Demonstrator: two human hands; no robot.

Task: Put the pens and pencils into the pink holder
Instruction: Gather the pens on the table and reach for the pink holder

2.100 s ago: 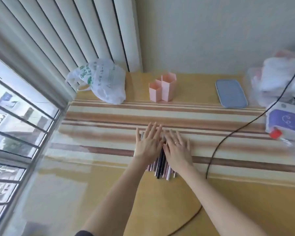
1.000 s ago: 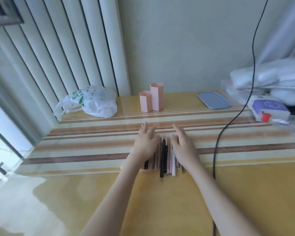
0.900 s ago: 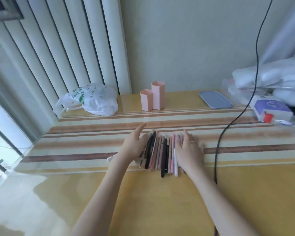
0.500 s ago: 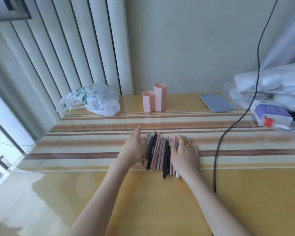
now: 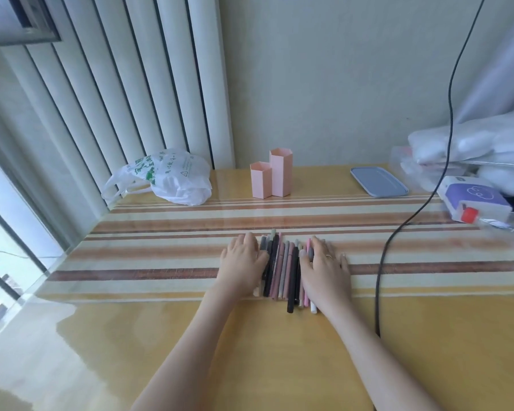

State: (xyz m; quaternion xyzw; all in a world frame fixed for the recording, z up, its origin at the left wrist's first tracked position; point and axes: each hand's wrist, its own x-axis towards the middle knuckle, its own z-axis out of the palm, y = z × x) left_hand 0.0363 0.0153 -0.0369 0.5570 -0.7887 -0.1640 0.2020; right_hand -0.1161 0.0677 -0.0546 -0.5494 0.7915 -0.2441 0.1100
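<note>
Left hand (image 5: 244,264) and right hand (image 5: 324,268), fingers flat and apparently gripping nothing, flank slim matte pens and pencils (image 5: 284,268); hexagonal pink holder (image 5: 272,178) stands well apart.

Row of pens and pencils (image 5: 282,271) lying side by side mid-desk, pink holder (image 5: 271,177) upright near far edge, two hexagonal tubes
</note>
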